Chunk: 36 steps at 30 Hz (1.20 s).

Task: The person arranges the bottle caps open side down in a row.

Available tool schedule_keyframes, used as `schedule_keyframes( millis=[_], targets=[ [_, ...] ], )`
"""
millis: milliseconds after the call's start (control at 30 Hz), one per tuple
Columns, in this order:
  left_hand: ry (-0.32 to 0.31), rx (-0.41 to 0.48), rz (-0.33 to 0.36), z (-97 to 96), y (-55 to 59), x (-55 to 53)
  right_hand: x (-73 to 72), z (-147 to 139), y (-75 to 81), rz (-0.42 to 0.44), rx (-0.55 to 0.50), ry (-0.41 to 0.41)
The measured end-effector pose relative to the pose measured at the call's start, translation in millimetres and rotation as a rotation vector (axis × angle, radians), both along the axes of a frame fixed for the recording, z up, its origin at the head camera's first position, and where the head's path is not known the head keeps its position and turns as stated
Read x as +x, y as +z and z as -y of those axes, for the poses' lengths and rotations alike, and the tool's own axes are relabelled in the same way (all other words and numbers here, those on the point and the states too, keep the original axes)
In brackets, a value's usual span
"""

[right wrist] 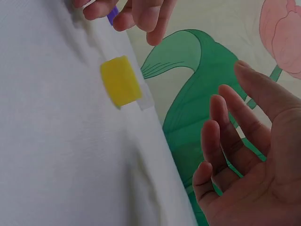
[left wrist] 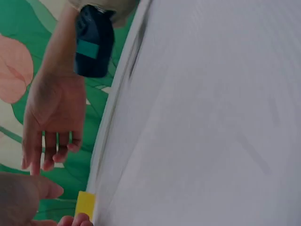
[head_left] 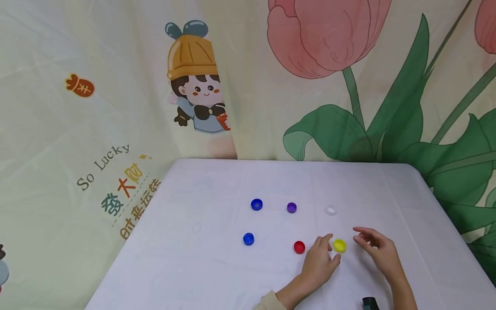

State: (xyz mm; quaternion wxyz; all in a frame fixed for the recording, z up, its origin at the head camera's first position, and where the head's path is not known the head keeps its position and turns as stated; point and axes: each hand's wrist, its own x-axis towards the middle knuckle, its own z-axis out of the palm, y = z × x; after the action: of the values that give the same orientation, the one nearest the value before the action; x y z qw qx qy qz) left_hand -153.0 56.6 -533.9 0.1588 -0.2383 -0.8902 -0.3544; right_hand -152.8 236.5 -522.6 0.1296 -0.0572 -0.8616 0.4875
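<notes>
A yellow bottle cap (head_left: 339,246) sits on the white table between my two hands. My left hand (head_left: 318,263) is just left of it, thumb and fingers apart and nothing held; its thumb (left wrist: 49,189) shows close to the cap in the left wrist view. On the cap's other side, my right hand (head_left: 381,254) hovers with loosely bent fingers and an empty palm, as the right wrist view shows. Right beside my left hand lies a red cap (head_left: 299,247). Behind the yellow cap is a clear ring-like cap (head_left: 331,210).
Farther left are a purple cap (head_left: 292,208), a blue cap (head_left: 256,204) and a second blue cap (head_left: 248,239). A faint clear ring (head_left: 196,227) lies left of them. A dark device (head_left: 370,303) shows at the bottom edge. Printed cloth (head_left: 255,86) hangs behind the table (head_left: 174,267).
</notes>
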Motion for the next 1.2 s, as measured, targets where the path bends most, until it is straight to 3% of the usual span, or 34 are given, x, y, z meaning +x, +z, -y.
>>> schedule_keyframes(
  millis=[233, 400, 533, 900, 1200],
  targets=[
    [0.067, -0.095, -0.05, -4.2, -9.4, -5.9, -4.4, -6.7, -21.6, 0.118, -0.025, 0.116],
    [0.116, -0.21, -0.021, -7.8, -10.7, -6.9, -4.7, -8.4, -30.5, 0.096, 0.015, 0.183],
    [0.138, -0.272, -0.026, -11.2, -13.0, -7.5, -5.2, -6.8, -33.8, 0.088, 0.077, 0.19],
    [0.157, -0.241, -0.118, -17.3, -22.0, -9.7, -6.5, -4.9, -33.6, 0.126, 0.177, 0.183],
    [0.138, -0.236, -0.078, -15.4, -16.6, -6.5, -4.7, -3.0, -35.7, 0.11, 0.159, 0.162]
  ],
)
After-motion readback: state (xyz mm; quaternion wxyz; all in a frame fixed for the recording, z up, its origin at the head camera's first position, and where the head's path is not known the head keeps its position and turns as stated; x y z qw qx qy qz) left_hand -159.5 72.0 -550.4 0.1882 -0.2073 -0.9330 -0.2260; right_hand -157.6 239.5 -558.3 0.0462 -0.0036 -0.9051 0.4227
